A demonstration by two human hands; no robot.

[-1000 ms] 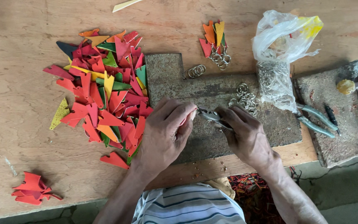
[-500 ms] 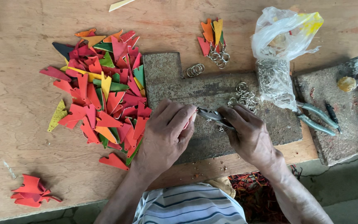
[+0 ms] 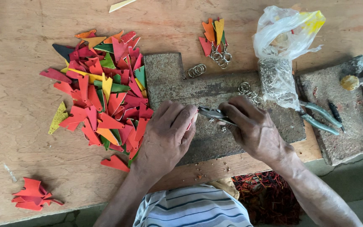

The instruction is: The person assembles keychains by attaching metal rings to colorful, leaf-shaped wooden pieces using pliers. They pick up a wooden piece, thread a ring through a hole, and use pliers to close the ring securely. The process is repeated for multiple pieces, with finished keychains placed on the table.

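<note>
On the dark stone slab at mid-bench, both hands meet close together. Right hand is closed around small pliers, nose pointing left toward the left hand. Left hand is curled, fingertips pinched on something small and reddish right at the plier tip; too hidden to say what it is. A couple of tiny metal rings lie on the slab just under the pliers.

Left of the slab: big loose pile of flat cutouts, mostly red and orange, some green and yellow, touching the slab's left edge. Separate small red stack near the bench's front left corner, well apart from the pile.

Above the slab: a few finished pieces with rings attached, plus loose key rings on the slab's upper part and more near the right hand. Clear plastic bag of rings sits just right of those. Second pair of pliers, green handles, lies beside the bag, bridging onto a second slab.
</note>
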